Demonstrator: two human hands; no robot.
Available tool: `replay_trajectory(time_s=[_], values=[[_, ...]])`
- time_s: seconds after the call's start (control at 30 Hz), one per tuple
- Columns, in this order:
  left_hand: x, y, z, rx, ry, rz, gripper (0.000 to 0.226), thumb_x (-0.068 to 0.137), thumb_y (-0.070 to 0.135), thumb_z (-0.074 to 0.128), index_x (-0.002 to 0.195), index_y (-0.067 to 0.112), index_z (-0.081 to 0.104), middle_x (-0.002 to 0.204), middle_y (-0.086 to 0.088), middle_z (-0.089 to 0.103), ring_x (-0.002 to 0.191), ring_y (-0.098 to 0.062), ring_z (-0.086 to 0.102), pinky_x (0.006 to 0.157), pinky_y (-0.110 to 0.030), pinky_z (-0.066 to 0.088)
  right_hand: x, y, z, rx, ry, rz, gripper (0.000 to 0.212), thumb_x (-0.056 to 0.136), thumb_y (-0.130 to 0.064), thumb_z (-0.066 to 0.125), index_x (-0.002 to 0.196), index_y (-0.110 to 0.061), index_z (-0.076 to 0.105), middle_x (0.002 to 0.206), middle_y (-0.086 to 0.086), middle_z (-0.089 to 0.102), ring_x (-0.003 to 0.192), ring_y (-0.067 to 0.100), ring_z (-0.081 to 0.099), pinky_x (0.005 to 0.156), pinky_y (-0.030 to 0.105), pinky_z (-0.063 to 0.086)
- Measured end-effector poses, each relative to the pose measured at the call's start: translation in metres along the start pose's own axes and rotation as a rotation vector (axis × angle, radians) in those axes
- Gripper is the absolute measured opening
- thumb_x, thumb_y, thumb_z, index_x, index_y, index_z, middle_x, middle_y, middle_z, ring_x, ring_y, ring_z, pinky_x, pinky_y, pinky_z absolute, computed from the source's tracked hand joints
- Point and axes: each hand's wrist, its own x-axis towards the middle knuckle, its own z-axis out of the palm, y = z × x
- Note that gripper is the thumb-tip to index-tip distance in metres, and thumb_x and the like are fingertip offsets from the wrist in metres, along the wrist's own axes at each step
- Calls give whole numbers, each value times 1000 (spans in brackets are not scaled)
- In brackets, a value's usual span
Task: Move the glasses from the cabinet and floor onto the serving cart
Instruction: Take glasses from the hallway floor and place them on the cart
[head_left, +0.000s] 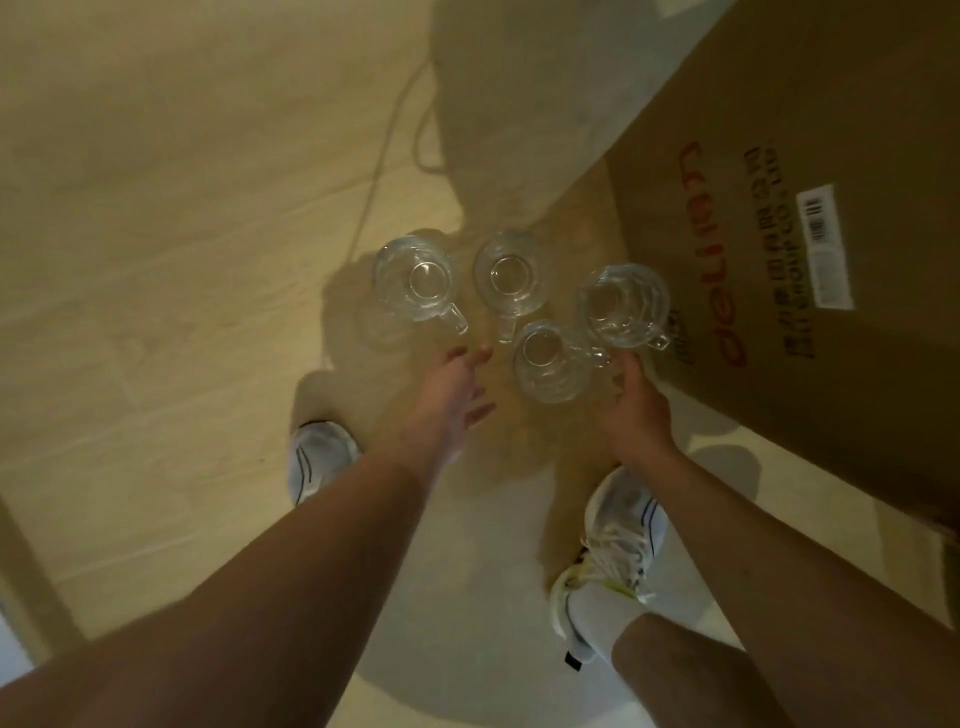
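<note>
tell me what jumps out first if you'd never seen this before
Four clear glass mugs stand clustered on the pale wood floor at the centre. The left hand reaches toward them with open fingers, while the right hand is at the nearest mug's handle. A big cardboard box fills the right side.

Four glass mugs (519, 306) clear, colourless, faint ribbed facets on the walls. Floor (182, 234) pale beige wood-grain planks with thin darker seams. Cardboard box (831, 156) brown, red logo lettering, black print lines, white barcode label (823, 247) with black bars. Shoes (618, 535) white, thin black stripes, a yellow-green accent on the nearer one. Cable (384, 150) pale grey-beige.
</note>
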Motion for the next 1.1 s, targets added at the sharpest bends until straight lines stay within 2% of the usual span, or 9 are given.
replay_trajectory(time_s=[0.13, 0.3, 0.37, 0.43, 0.6, 0.7, 0.83, 1.0, 1.1], values=[[28, 6, 9, -281, 25, -16, 47, 94, 34, 69, 135, 19, 50, 125, -3, 55, 117, -25, 57, 87, -39, 57, 16, 11, 8, 53, 13, -75, 67, 81, -15, 75, 138, -37, 47, 121, -2, 63, 108, 23, 62, 92, 42, 52], [41, 14, 13, -373, 26, 25, 24, 96, 26, 67, 118, 25, 60, 121, -1, 60, 115, -25, 60, 95, -39, 55, 37, 8, 11, 30, -49, -26, 16, 85, -24, 73, 97, -23, 62, 91, -7, 67, 87, 20, 64, 74, 28, 45], [42, 21, 14, -459, -44, -1, 13, 98, 14, 60, 104, 24, 65, 105, 0, 68, 100, -19, 66, 88, -37, 56, 43, 8, 13, -28, -99, 6, 13, 88, -25, 68, 91, -12, 66, 86, 3, 69, 87, 26, 64, 71, 29, 44], [40, 27, 16, -468, -73, -20, 20, 94, 4, 52, 95, 21, 63, 82, 2, 71, 83, -15, 68, 86, -37, 55, 45, 12, 15, -40, -183, 52, 13, 85, -23, 69, 90, -11, 69, 87, 7, 71, 90, 28, 67, 75, 32, 50], [27, 36, 1, -432, -11, -47, 24, 84, 7, 59, 106, 15, 60, 106, -6, 58, 105, -23, 56, 99, -43, 48, 21, 13, 17, 52, -240, 175, 10, 71, -18, 62, 65, -14, 55, 67, 5, 57, 69, 24, 52, 67, 34, 48], [-12, 46, -13, -442, -57, -128, 5, 88, 10, 61, 92, 12, 58, 106, -16, 56, 107, -30, 56, 99, -43, 50, -18, -1, 5, 135, -279, 310, 11, 76, -13, 59, 65, -18, 56, 68, 6, 56, 66, 23, 52, 66, 35, 46], [-80, 52, -31, -280, -46, -190, 14, 84, 10, 66, 96, 13, 62, 113, -16, 54, 103, -27, 57, 86, -41, 55, -81, -30, -20, 367, -315, 454, 13, 86, -2, 60, 86, -15, 61, 70, 5, 50, 63, 18, 46, 65, 34, 44], [-207, 82, -55, -97, -80, -151, 17, 87, 11, 68, 102, 15, 62, 110, -16, 53, 106, -28, 53, 99, -44, 50, -179, -90, -80, 530, -327, 459, 22, 87, -14, 68, 109, -11, 64, 79, 6, 53, 69, 19, 50, 64, 34, 46], [-289, 109, -72, 27, -96, -92, 18, 83, 9, 72, 98, 13, 63, 110, -13, 54, 103, -26, 53, 98, -44, 53, -243, -143, -124, 622, -259, 414, 16, 88, -12, 68, 103, -10, 64, 81, 6, 55, 71, 18, 52, 61, 34, 50]])
